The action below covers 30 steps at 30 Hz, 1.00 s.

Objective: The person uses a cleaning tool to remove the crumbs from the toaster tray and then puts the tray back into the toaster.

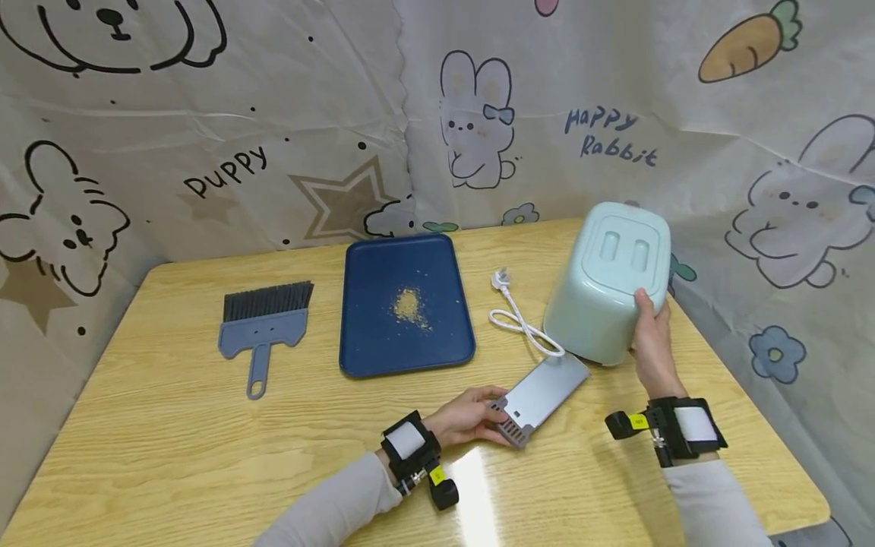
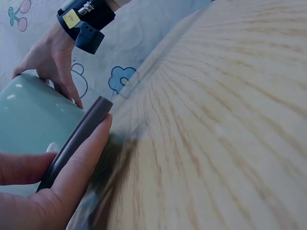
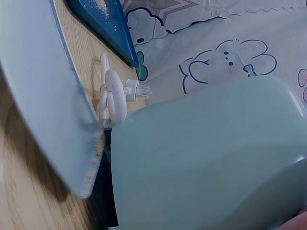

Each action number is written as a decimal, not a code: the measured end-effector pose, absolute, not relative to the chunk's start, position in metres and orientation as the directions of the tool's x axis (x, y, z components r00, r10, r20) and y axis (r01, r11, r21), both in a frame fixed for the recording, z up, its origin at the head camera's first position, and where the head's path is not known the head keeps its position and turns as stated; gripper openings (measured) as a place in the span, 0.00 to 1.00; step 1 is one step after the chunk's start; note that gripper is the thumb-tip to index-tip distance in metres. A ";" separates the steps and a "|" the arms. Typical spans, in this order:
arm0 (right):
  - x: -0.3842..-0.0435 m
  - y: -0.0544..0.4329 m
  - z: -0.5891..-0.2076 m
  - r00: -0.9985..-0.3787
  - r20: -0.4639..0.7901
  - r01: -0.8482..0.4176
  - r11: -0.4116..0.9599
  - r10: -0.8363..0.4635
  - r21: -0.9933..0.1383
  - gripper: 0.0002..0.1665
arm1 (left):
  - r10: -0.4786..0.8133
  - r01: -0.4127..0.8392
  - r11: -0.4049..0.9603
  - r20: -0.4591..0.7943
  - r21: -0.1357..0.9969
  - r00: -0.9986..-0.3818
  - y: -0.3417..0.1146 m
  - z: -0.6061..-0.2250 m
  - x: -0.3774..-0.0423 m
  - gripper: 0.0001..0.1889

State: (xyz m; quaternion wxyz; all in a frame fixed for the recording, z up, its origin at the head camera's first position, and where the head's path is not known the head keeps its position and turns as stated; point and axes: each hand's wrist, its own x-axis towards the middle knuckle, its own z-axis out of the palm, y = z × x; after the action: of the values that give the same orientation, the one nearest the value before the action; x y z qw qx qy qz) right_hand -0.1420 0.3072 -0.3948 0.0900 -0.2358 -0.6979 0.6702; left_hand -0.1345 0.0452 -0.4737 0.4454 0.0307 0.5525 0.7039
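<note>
A mint-green toaster (image 1: pixel 591 304) stands tilted at the table's right, two raised ovals on its lid. My right hand (image 1: pixel 654 342) holds its right side, thumb up at the lid's edge. In the left wrist view the fingers of that hand spread over the toaster (image 2: pixel 33 115). My left hand (image 1: pixel 468 416) pinches the slotted grey end of a flat silver crumb tray (image 1: pixel 547 391), thumb on one face and fingers on the other. The tray's far end is close by the toaster's base, and crumbs show along its edge in the right wrist view.
A blue tray (image 1: pixel 369 334) with a small heap of crumbs (image 1: pixel 409 305) lies mid-table. To its left is a grey brush (image 1: pixel 263 330) with dark bristles. The toaster's white cord (image 1: pixel 519 323) and plug lie between blue tray and toaster. Printed cloth hangs behind the table.
</note>
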 end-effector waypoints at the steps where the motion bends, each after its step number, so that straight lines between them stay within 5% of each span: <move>1: -0.143 0.306 -0.395 -0.876 -0.179 0.197 -0.008 0.447 -0.980 0.42 | 0.655 -0.599 -0.003 -0.451 0.801 -0.607 0.046 -0.474 -0.135 0.27; 30: -0.147 0.315 -0.421 -0.891 -0.064 0.104 0.066 0.450 -0.992 0.47 | 0.573 -0.717 -0.160 -0.527 0.679 -0.627 0.085 -0.477 -0.135 0.27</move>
State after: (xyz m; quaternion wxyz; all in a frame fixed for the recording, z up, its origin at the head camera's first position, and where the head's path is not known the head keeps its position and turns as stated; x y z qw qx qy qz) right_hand -0.1473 0.3149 -0.4212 0.1317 -0.1928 -0.7182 0.6555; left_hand -0.1355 0.0854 -0.4772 0.4254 -0.0735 0.4887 0.7581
